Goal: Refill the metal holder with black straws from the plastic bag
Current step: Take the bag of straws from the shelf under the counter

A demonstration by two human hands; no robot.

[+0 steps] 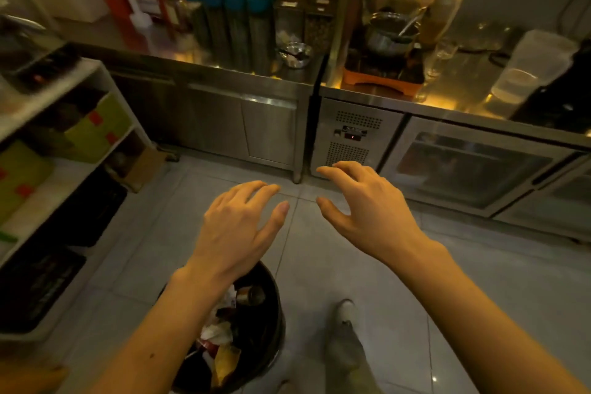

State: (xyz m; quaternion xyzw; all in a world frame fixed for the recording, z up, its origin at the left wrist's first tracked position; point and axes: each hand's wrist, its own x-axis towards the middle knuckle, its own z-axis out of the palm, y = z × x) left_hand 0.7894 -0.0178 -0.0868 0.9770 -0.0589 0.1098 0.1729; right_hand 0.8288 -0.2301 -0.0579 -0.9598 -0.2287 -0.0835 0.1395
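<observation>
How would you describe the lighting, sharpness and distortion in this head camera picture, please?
Head view: dim, warm yellow light, with amber glare along the steel counter edge; the white shelf at the left is smeared by motion blur, while the left hand and right hand, both open and empty, are fairly sharp; the wide-angle lens bows the counter line and stretches the forearms at the bottom.

The counter (224,72) and cabinet doors (268,128) are showing brushed, glossy steel. The floor tiles (479,265) are looking smooth and faintly shiny. The bin (271,323) is gleaming black, holding crumpled paper and wrappers.
</observation>
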